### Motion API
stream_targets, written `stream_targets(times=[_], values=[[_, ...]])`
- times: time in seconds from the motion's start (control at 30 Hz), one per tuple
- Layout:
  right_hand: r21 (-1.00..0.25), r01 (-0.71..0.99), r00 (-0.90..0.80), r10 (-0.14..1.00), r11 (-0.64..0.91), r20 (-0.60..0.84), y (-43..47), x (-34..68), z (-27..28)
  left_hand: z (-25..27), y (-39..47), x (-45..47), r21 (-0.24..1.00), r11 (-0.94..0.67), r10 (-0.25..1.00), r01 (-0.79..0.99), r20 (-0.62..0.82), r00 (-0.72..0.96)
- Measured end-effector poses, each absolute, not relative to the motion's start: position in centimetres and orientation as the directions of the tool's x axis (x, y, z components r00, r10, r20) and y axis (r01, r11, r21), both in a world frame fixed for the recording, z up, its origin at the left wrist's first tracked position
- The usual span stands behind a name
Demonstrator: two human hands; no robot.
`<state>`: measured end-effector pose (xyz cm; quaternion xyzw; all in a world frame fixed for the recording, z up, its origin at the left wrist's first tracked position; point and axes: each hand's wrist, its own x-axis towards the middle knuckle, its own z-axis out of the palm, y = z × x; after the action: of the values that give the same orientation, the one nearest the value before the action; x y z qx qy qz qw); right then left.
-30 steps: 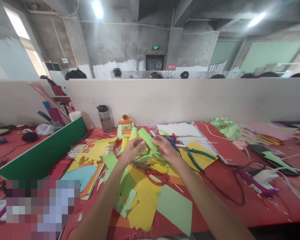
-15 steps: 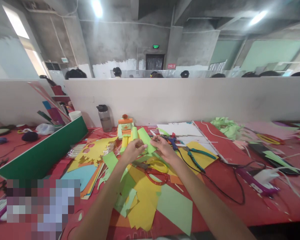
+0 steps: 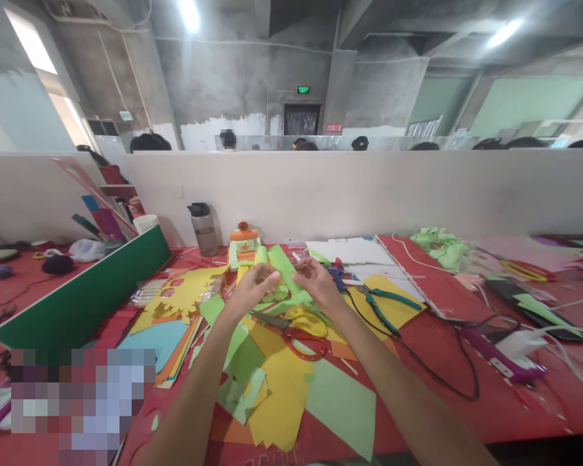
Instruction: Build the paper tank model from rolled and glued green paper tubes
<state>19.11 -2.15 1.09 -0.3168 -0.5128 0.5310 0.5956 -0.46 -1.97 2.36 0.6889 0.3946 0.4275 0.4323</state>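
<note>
Across the red table, cut paper; beyond, concrete wall.

Red table; on it, bottle, power strip, paper sheets.

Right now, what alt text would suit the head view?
A person's right hand has a green paper strip in its grip, the left hand close beside it, above a red table strewn with coloured paper. Scissors and teal-handled pliers lie nearby.
</note>
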Motion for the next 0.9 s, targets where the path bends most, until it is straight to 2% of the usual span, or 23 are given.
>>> stream_targets(times=[0.13, 0.27, 0.43, 0.53, 0.7, 0.9], values=[[-0.894, -0.014, -0.12, 0.887, 0.448, 0.446, -3.0, 18.5, 1.7, 3.5, -2.9, 0.3, 0.955, -0.278, 0.939, 0.1, 0.248, 0.238], [-0.82, 0.175, -0.123, 0.839, 0.545, 0.531, -4.0, 18.2, 2.8, 3.9, -2.6, 0.3, 0.968, -0.249, 0.954, -0.03, 0.251, 0.161], [-0.793, 0.233, -0.167, 0.827, 0.562, 0.537, -2.7, 18.7, 4.9, 5.5, -1.5, -0.9, 0.957, -0.27, 0.953, -0.105, 0.281, 0.111], [-0.793, 0.25, -0.294, 0.824, 0.555, 0.484, -0.7, 19.2, 6.5, 6.9, -0.2, -1.3, 0.932, -0.347, 0.912, -0.108, 0.362, 0.194], [-0.709, 0.326, -0.345, 0.777, 0.625, 0.526, 2.5, 19.2, 7.6, 7.5, 3.6, -1.7, 0.915, -0.368, 0.881, -0.166, 0.4, 0.253], [-0.622, 0.458, -0.353, 0.772, 0.635, 0.528, 5.3, 18.0, 5.8, 6.7, 6.4, -3.1, 0.946, -0.322, 0.899, -0.029, 0.315, 0.304]])
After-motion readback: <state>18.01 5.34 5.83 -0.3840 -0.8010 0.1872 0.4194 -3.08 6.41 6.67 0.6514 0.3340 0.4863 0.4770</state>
